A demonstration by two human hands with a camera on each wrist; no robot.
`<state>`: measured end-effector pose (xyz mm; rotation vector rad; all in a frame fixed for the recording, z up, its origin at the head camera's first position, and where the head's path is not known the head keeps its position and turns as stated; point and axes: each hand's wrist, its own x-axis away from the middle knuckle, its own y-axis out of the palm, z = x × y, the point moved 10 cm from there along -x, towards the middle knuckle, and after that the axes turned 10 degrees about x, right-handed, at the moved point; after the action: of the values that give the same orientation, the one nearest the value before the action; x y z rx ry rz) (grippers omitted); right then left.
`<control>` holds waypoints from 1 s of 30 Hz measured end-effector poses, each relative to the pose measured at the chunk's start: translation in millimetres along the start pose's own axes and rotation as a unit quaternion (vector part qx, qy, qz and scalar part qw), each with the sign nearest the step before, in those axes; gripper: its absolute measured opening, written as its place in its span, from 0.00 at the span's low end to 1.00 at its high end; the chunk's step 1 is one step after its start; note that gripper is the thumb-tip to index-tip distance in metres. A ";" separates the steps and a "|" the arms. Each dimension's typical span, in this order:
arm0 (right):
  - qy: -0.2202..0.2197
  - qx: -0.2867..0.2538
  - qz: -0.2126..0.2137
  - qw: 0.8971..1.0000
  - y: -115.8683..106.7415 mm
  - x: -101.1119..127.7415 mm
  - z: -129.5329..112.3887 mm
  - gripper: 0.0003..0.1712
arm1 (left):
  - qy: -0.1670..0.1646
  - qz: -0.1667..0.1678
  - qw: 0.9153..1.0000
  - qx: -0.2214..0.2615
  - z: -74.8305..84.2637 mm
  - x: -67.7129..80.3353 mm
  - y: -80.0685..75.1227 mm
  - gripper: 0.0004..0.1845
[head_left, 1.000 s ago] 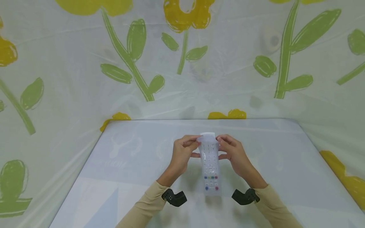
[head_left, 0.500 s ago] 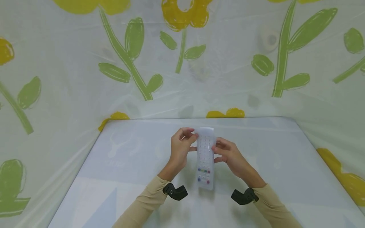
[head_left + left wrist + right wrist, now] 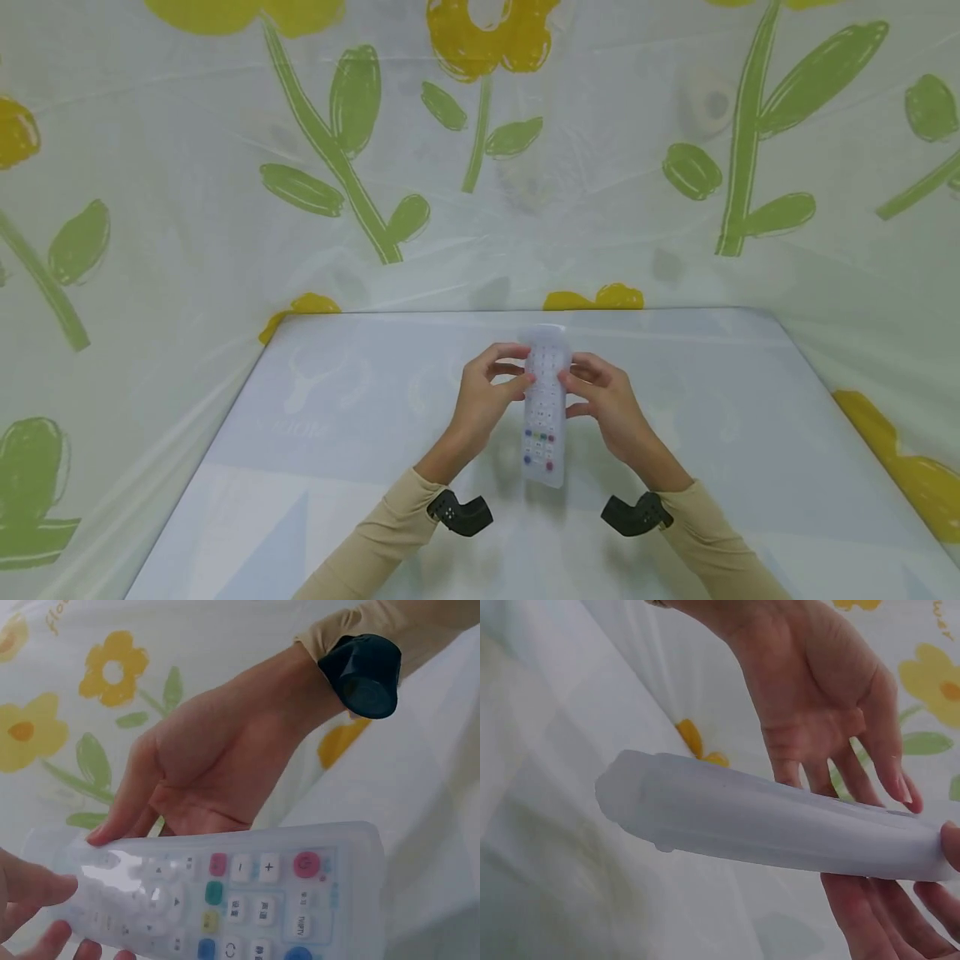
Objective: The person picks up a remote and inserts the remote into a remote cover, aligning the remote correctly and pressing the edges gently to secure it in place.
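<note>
A white remote control (image 3: 542,408) in a translucent sleeve (image 3: 547,333) is held upright over the table, its buttons facing me. My left hand (image 3: 483,392) pinches the left edge in its upper half, thumb on the front. Opposite it, my right hand (image 3: 609,400) grips the right edge with thumb in front and fingers behind. The left wrist view shows the coloured buttons, a red power button among them, under the glossy sleeve (image 3: 360,892). The right wrist view has the remote's smooth side (image 3: 780,825) between both hands.
Below the hands spreads a pale table (image 3: 360,433) with faint print. A white curtain (image 3: 600,208) with yellow flowers and green leaves hangs behind and at both sides. Black wrist cameras (image 3: 461,512) sit at the beige cuffs.
The remote in its sleeve has risen slightly. The right hand slipped lower on its edge and then came back up; the left hand dropped slightly and its thumb moved further onto the front.
</note>
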<state>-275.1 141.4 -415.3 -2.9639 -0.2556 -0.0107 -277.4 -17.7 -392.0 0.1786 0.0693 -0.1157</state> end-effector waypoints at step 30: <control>-0.052 0.014 -0.014 0.998 9.2 2.8 -13.5 0.23 | 0.007 -0.035 0.996 0.078 -3.6 7.0 6.2 0.25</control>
<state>-270.7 130.7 -403.5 -2.9369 -0.3088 0.1414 -269.9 -11.8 -395.1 0.3324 0.0797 -0.1906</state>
